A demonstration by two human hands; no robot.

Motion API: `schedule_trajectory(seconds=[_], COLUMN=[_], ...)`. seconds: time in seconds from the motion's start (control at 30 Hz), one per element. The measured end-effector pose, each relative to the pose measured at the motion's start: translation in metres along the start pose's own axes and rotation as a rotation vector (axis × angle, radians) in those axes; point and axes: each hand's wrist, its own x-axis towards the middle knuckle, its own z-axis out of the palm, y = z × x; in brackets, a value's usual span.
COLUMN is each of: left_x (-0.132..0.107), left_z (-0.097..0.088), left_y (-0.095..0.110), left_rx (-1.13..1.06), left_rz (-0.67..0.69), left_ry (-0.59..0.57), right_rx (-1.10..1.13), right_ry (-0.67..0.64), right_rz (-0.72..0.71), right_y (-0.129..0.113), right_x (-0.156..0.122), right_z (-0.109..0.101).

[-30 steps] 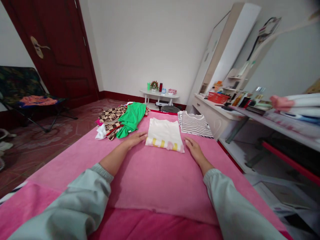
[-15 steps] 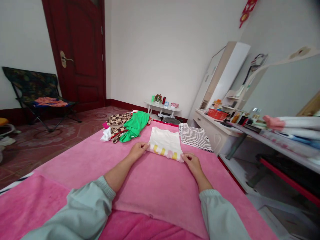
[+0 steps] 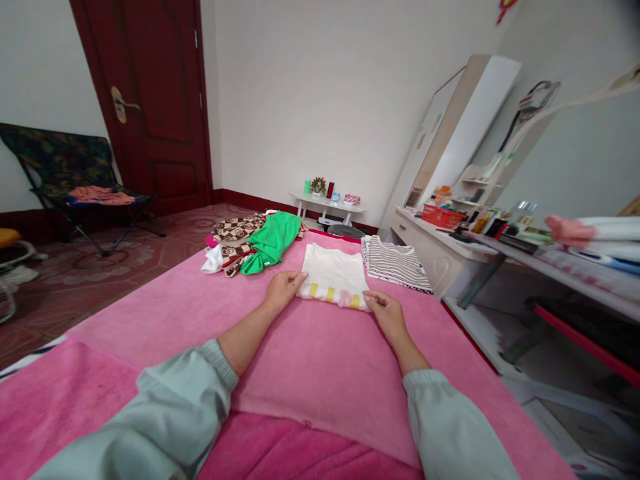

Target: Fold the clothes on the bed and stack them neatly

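A white garment [image 3: 334,265] with yellow and pale pink patches along its near edge lies folded on the pink bedspread [image 3: 320,360]. My left hand [image 3: 284,291] pinches its near left corner between thumb and fingers. At the near right corner, my right hand [image 3: 386,312] has thumb and index finger closed on the fabric. Just right of it lie folded striped clothes [image 3: 397,263]. To the left is a loose heap with a green garment [image 3: 273,241], a brown checked garment [image 3: 237,229] and a white piece of cloth [image 3: 213,259].
A low white table [image 3: 327,203] with small items stands by the far wall. On the right are a dresser [image 3: 425,230] with a red basket [image 3: 443,217] and a desk edge [image 3: 540,273]. A camouflage folding chair [image 3: 65,160] holds orange cloth near the door [image 3: 145,100].
The view has tilted slightly down and shifted. The garment's near edge, puffed up before, now looks flatter against the bed. Both hands stay at its corners.
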Motion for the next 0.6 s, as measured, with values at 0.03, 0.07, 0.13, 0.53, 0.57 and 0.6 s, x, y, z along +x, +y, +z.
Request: schedule_trajectory(seconds=[0.03,0.07,0.13,0.53,0.57,0.6], left_x=[0.000,0.000,0.000,-0.002,-0.003,-0.004], left_z=[0.000,0.001,0.002,0.004,0.003,0.003], left_y=[0.000,-0.001,-0.002,-0.007,-0.006,-0.005], left_rx=[0.026,0.045,0.065,0.116,0.124,0.137], left_rz=[-0.005,-0.009,-0.005,0.022,0.023,0.022], left_ry=[-0.009,-0.018,-0.034,-0.076,-0.087,-0.098], right_rx=[0.005,0.010,-0.005,-0.282,-0.303,-0.326], right_ry=[0.011,0.019,0.028,0.134,0.133,0.134], right_rz=[-0.002,0.001,0.014,0.028,0.032,0.037], right_y=[0.000,0.000,0.001,0.011,0.009,0.008], right_x=[0.000,-0.001,-0.002,-0.003,-0.004,-0.005], right_z=[0.000,-0.001,-0.002,-0.010,-0.010,-0.010])
